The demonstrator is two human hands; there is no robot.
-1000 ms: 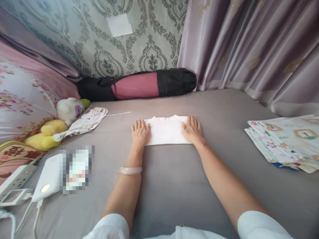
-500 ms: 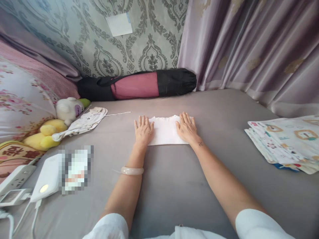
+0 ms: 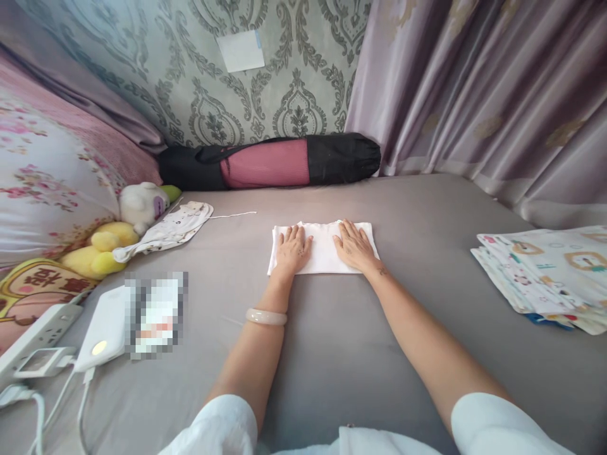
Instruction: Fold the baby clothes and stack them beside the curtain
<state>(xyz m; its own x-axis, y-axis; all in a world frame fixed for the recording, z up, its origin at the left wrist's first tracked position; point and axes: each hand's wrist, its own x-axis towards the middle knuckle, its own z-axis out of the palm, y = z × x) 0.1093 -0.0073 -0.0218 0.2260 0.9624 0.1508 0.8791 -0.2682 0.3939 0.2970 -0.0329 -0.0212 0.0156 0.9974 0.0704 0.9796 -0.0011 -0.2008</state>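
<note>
A folded piece of white cloth (image 3: 325, 249), perhaps a small garment, lies flat on the grey bed sheet (image 3: 332, 341). My left hand (image 3: 293, 250) rests palm down on its left part, fingers stretched out and a little apart. On its right part lies my right hand (image 3: 355, 246), also palm down with the fingers extended. Neither hand grips the cloth; both press on its top. The left edge of the cloth shows past my left hand, and a little of the right edge shows past my right.
Stacked printed cloths (image 3: 545, 272) lie at the right. A black and pink rolled bag (image 3: 265, 164) runs along the wall. At the left are plush toys (image 3: 142, 205), a white drawstring cloth (image 3: 175, 227), a white power bank (image 3: 107, 328) and a power strip (image 3: 47, 328) with cables.
My left hand has slid inward to the right over the white cloth, uncovering its left edge. My right hand stays at about the same place. The view has shifted slightly.
</note>
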